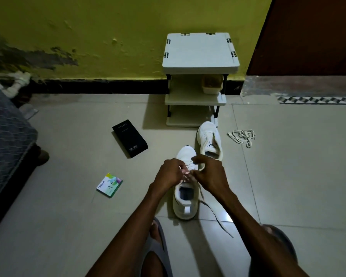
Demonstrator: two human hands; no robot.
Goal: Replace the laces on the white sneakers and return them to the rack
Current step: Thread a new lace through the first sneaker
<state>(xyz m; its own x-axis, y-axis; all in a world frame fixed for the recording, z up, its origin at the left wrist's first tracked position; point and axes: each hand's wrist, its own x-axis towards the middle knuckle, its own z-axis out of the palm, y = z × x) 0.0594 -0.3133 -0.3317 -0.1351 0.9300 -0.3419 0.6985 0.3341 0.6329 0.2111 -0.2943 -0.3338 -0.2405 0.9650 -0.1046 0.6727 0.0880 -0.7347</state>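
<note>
Lacing | near sneaker (185, 206) is set toe-away for eyelet access | lace (212, 211) is pinched by left hand (170, 173) and right hand (208, 175)

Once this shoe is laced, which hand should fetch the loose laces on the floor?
Probably the right hand: the loose laces lie right of the far sneaker; the left hand would have to cross it.

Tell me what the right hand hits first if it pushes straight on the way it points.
The right hand points left across the near sneaker, so it would probably meet the left hand almost at once; both pinch the lace, and their gap is unclear.
</note>
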